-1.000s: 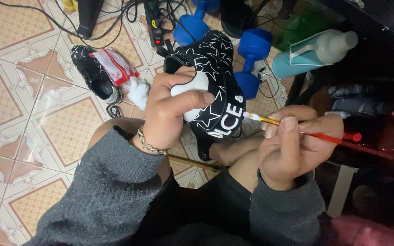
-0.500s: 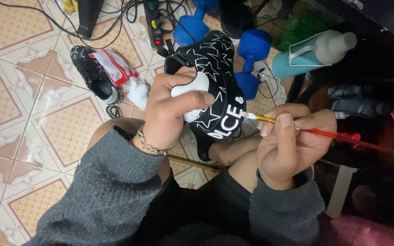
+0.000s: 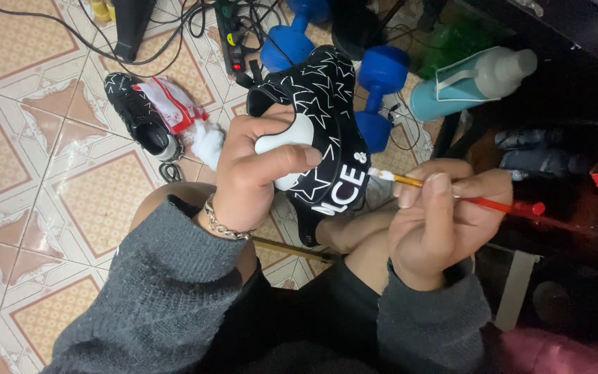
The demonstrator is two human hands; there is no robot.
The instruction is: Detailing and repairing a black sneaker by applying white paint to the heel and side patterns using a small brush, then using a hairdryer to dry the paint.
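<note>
Little has moved since the earlier frame: brush tip sits a touch nearer the shoe.
Left hand (image 3: 254,173) grips black star-print shoe (image 3: 327,118) above the knees; right hand (image 3: 444,221) pinches paintbrush (image 3: 465,199). Painting white lettering, I'd say; next stroke needs a steady tip.

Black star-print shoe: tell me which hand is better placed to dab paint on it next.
Right. The right hand holds the brush, its white tip beside the shoe; the left hand is busy gripping the shoe's white toe.

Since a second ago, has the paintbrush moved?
No. The paintbrush in the right hand keeps its white tip beside the black shoe, just below the blue dumbbell.
</note>
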